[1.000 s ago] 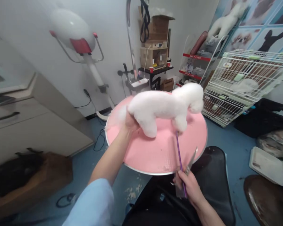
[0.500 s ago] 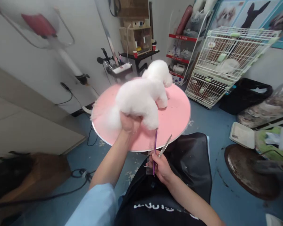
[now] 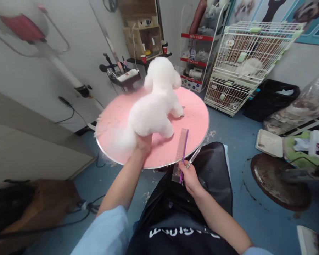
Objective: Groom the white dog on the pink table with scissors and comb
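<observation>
A fluffy white dog (image 3: 151, 111) stands on a round pink grooming table (image 3: 114, 113), its head turned away from me. My left hand (image 3: 144, 143) is at the dog's rear underside by a hind leg, holding it, with the fingers mostly hidden by fur. In front of the table edge, my right hand (image 3: 190, 177) is closed around a purple-backed metal comb (image 3: 181, 147) and a pair of scissors (image 3: 194, 157). The comb points up over the table, apart from the dog. The scissors angle to the right, blades together.
Stacked wire cages (image 3: 250, 60) with a white animal inside stand at the back right, beside a black bin (image 3: 273, 99). A dryer arm (image 3: 61, 67) reaches in from the left. A tool tray (image 3: 127, 78) and a shelf rack (image 3: 196, 49) stand behind the table. A cable (image 3: 55, 226) crosses the floor.
The dog has turned its head away and shifted its hindquarters. My right hand has tilted the comb, its teeth now showing broadside, and moved slightly right. My left hand stays under the dog's rear.
</observation>
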`<state>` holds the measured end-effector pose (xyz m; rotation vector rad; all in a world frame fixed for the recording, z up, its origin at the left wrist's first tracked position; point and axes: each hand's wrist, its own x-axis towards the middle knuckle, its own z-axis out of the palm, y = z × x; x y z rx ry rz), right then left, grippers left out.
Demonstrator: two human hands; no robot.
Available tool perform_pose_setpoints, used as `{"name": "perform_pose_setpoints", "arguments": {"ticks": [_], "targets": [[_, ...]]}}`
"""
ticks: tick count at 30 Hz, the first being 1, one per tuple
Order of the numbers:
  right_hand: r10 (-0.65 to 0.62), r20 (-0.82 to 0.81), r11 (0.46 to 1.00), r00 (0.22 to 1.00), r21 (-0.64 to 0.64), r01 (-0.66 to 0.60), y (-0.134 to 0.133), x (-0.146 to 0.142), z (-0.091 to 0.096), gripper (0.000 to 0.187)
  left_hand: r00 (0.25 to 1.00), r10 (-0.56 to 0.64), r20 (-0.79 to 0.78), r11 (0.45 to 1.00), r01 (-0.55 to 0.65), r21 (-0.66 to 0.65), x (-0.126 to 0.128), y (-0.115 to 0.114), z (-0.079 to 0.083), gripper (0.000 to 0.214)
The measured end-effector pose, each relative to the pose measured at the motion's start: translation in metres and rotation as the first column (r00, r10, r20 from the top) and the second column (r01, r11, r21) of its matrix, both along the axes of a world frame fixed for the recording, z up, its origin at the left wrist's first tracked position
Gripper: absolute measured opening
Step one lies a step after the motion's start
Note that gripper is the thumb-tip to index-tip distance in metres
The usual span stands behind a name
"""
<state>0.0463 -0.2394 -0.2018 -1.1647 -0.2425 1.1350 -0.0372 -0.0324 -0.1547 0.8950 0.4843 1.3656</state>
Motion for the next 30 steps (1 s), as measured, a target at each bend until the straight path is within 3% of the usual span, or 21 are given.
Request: {"name": "perform_pose_setpoints", "arguments": {"ticks": [3,7,12,14,16,19,22,24,26,28,30], "targets": [[0.011,0.074,1.000,0.997,-0.023,-0.010,0.005,0.013,0.001,0.048,0.998,-0.039,0.055,0.999,0.039,-0.002,0.002,0.007,0.023,0.052],[0.076,0.059,0.997,0.995,-0.020,-0.075,0.007,0.011,0.001,0.046,0.999,0.015,0.032,0.999,-0.016,0.032,-0.001,0.003,0.047,0.052],[0.253,-0.161,0.967,0.954,0.020,-0.253,0.001,-0.013,-0.004,0.050,0.996,0.003,-0.085,0.998,0.002,0.059,-0.009,-0.009,0.047,0.060],[0.322,-0.267,0.947,0.908,0.097,-0.307,-0.002,-0.018,-0.005,0.053,0.993,0.010,-0.122,0.998,-0.002,0.070,-0.010,-0.009,0.045,0.061],[0.324,-0.342,0.944,0.882,0.177,-0.278,-0.004,-0.019,-0.006,0.054,0.990,0.031,-0.136,0.996,-0.019,0.089,-0.011,-0.007,0.044,0.058],[0.255,-0.334,0.965,0.907,0.150,-0.216,-0.007,-0.024,-0.008,0.052,0.991,0.066,-0.117,0.991,-0.051,0.126,-0.011,-0.003,0.039,0.050],[0.250,-0.272,0.968,0.929,0.088,-0.234,-0.008,-0.028,-0.010,0.051,0.981,0.073,-0.177,0.984,-0.042,0.173,-0.013,-0.001,0.031,0.055],[0.139,-0.186,0.990,0.973,0.045,-0.133,-0.007,-0.018,-0.008,0.051,0.967,0.079,-0.242,0.980,-0.032,0.195,-0.014,-0.001,0.029,0.061],[0.022,0.031,0.999,0.999,-0.040,-0.021,-0.003,0.006,-0.001,0.048,0.957,0.082,-0.277,0.980,-0.028,0.196,-0.016,-0.001,0.032,0.064],[0.123,0.336,0.985,0.934,-0.159,-0.073,0.003,0.041,0.011,0.043,0.958,0.093,-0.273,0.982,-0.043,0.183,-0.018,-0.001,0.037,0.065],[0.261,0.589,0.956,0.765,-0.269,-0.119,0.007,0.071,0.025,0.037,0.967,0.114,-0.226,0.984,-0.078,0.162,-0.020,-0.002,0.043,0.063]]}}
